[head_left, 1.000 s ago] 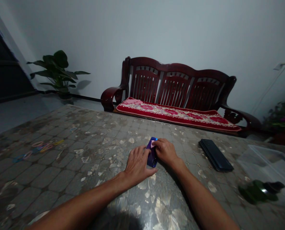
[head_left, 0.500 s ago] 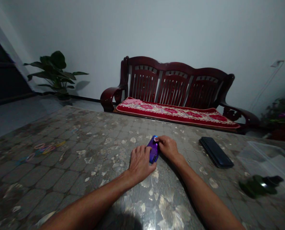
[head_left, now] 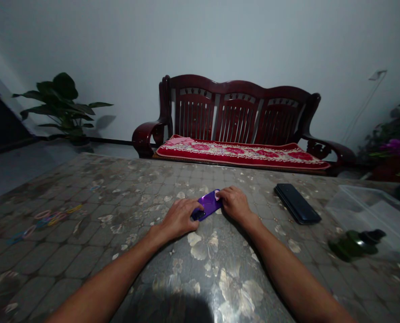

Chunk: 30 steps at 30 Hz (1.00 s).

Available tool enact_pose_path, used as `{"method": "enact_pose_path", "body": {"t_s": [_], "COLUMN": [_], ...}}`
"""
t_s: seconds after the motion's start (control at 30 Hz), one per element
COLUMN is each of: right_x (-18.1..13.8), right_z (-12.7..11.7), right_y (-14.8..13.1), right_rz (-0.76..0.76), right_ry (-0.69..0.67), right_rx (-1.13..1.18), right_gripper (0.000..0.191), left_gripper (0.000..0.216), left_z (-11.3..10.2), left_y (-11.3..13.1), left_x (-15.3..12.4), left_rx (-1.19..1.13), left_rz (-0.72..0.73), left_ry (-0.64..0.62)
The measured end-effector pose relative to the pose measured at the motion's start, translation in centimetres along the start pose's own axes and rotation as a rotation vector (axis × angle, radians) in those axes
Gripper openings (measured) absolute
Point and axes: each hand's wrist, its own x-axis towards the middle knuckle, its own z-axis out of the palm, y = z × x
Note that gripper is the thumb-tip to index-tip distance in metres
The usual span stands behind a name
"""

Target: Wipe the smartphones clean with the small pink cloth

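Room: a dim room with a white wall, a dark wooden bench (head_left: 233, 119) with a red cushion and a leafy plant (head_left: 60, 101).
Worktop (head_left: 125, 197): it has a grey cover with flowers on it.
Purple phone case (head_left: 207, 204): it lies in the middle of the worktop, between the two hands.
Left hand (head_left: 181, 217): its fingers hold the near end of the case.
Right hand (head_left: 235, 202): its fingertips pinch the far end.
Black phone (head_left: 297, 203): it lies flat, toward the right edge.
Green bottle (head_left: 353, 246): it lies on its side by the right edge, next to a clear box (head_left: 364, 208).
Rubber bands (head_left: 51, 217): they lie near the left edge.
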Motion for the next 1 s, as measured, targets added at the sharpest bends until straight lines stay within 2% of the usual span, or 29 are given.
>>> {"method": "enact_pose_path", "body": {"t_s": [0.17,0.3,0.43,0.6,0.8,1.0], "right_x": [-0.2,-0.2,0.3,0.9,1.1,1.0], "right_z": [0.2,0.2,0.2,0.2,0.2,-0.3], "right_y": [-0.7,-1.2,-1.0,-0.7,-1.0,-0.2], "right_rz": [-0.05,-0.099,-0.071,-0.025,-0.137,-0.011], "right_ry": [-0.024,-0.056,-0.045,-0.047,-0.103,-0.07], "right_rx": [0.004,-0.006,-0.028,-0.042,0.008,-0.048], "right_gripper": [0.029,0.027,0.027,0.028,0.031,0.029], "left_gripper": [0.043,0.046,0.045,0.041,0.036,0.032], "left_z": [-0.3,-0.1,0.2,0.2,-0.1,-0.8], "left_y": [-0.9,-1.1,-1.1,-1.1,-1.4,-2.0], "left_x": [0.1,0.0,0.0,0.2,0.4,0.4], "left_rx": [-0.018,-0.015,-0.014,-0.018,0.004,-0.008], "left_rz": [-0.011,-0.033,-0.075,-0.091,-0.072,-0.047], "left_ry": [-0.025,0.009,0.063,0.065,0.048,0.022]}}
